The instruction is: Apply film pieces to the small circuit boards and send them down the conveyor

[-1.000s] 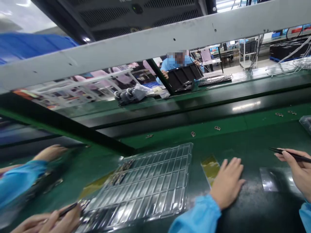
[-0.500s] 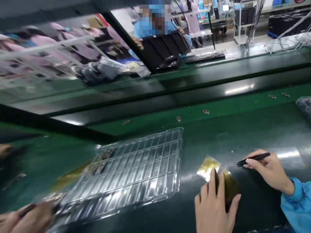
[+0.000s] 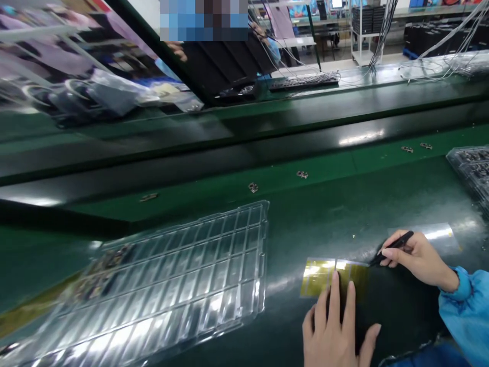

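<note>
My left hand (image 3: 336, 329) lies flat and open on the dark green belt, its fingertips resting on a strip of yellow film pieces (image 3: 319, 275). My right hand (image 3: 416, 257) pinches black tweezers (image 3: 391, 246), whose tip touches the right end of that yellow strip. A clear plastic compartment tray (image 3: 183, 283) lies to the left, with small dark parts in its far-left cells.
A second clear tray (image 3: 471, 165) sits at the right edge. Small metal parts (image 3: 252, 187) lie along the green strip behind. A clear film patch (image 3: 439, 232) is beside my right hand. Across the line are a black tray stack (image 3: 225, 61), a keyboard (image 3: 303, 80) and a person.
The view tilted down and shifted. My right hand brought the tweezers down to the yellow strip. My left hand stayed flat on it. A co-worker's hands at the left left the view.
</note>
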The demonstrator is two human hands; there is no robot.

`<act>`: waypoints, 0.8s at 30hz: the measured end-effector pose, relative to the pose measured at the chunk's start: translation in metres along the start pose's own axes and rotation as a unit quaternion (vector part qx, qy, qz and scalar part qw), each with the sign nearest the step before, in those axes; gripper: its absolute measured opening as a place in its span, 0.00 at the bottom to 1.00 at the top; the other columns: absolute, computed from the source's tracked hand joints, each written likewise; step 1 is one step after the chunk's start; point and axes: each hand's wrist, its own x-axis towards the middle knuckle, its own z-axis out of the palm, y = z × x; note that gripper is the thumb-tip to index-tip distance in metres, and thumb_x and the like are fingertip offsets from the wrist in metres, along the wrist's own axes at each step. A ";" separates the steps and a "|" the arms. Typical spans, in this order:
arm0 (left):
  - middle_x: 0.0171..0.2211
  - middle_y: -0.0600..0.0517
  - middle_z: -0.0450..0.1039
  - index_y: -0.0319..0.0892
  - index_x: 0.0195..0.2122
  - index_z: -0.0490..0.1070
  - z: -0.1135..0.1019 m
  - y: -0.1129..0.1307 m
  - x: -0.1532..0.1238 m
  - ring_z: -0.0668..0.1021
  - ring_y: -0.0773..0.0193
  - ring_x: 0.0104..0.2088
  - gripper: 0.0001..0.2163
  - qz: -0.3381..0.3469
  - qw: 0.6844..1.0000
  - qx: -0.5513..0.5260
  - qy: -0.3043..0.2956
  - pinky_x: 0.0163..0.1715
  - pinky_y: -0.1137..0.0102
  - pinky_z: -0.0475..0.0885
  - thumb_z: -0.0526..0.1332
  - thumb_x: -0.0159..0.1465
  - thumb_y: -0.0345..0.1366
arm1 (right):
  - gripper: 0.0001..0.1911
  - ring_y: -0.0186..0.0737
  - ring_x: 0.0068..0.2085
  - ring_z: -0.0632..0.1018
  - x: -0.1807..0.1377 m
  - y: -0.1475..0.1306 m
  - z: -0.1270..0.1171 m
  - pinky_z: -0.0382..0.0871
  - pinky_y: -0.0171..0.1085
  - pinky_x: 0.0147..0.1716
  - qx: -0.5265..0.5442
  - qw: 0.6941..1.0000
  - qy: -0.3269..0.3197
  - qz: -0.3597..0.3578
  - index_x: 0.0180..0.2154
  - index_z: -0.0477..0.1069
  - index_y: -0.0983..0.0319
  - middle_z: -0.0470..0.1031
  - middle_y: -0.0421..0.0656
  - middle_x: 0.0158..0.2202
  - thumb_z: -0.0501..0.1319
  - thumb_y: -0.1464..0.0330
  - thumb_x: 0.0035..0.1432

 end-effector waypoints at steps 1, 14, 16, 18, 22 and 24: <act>0.53 0.38 0.63 0.40 0.50 0.67 -0.001 0.003 0.000 0.69 0.45 0.46 0.21 -0.006 1.000 -0.014 0.006 0.35 0.55 0.68 0.54 0.59 0.45 | 0.12 0.40 0.28 0.79 0.002 -0.001 -0.002 0.73 0.33 0.24 -0.001 1.000 0.002 0.002 0.31 0.69 0.65 0.75 0.42 0.23 0.64 0.62 0.50; 0.31 0.48 0.67 0.44 0.45 0.69 0.012 0.002 0.028 0.71 0.62 0.30 0.13 0.045 0.996 -0.082 -0.013 0.25 0.69 0.68 0.52 0.61 0.33 | 0.09 0.37 0.24 0.77 0.022 0.005 0.008 0.69 0.30 0.19 -0.041 0.999 -0.025 0.026 0.28 0.67 0.64 0.72 0.39 0.20 0.63 0.66 0.49; 0.31 0.48 0.66 0.44 0.46 0.69 0.013 0.002 0.028 0.70 0.62 0.30 0.13 0.042 0.995 -0.088 -0.012 0.25 0.68 0.68 0.52 0.61 0.34 | 0.06 0.37 0.24 0.77 0.022 0.004 0.008 0.69 0.30 0.20 -0.055 0.998 -0.028 0.022 0.28 0.67 0.64 0.72 0.39 0.20 0.62 0.68 0.49; 0.31 0.49 0.66 0.44 0.46 0.69 0.014 0.002 0.028 0.70 0.63 0.29 0.13 0.038 0.995 -0.096 -0.009 0.25 0.69 0.67 0.52 0.61 0.34 | 0.05 0.37 0.24 0.77 0.022 0.003 0.008 0.69 0.30 0.20 -0.057 0.998 -0.030 0.024 0.28 0.67 0.64 0.72 0.39 0.19 0.62 0.69 0.49; 0.32 0.49 0.65 0.45 0.46 0.68 0.015 0.001 0.029 0.70 0.63 0.30 0.13 0.037 0.994 -0.100 -0.005 0.26 0.70 0.67 0.51 0.61 0.34 | 0.05 0.37 0.24 0.77 0.023 0.004 0.007 0.68 0.30 0.19 -0.046 0.998 -0.033 0.034 0.28 0.67 0.64 0.72 0.38 0.18 0.62 0.69 0.49; 0.32 0.49 0.65 0.45 0.46 0.68 0.016 0.002 0.029 0.70 0.63 0.30 0.13 0.035 0.994 -0.103 -0.008 0.25 0.70 0.67 0.51 0.61 0.34 | 0.05 0.37 0.23 0.77 0.024 0.004 0.006 0.68 0.30 0.19 -0.042 0.998 -0.034 0.034 0.27 0.67 0.64 0.72 0.38 0.18 0.62 0.69 0.49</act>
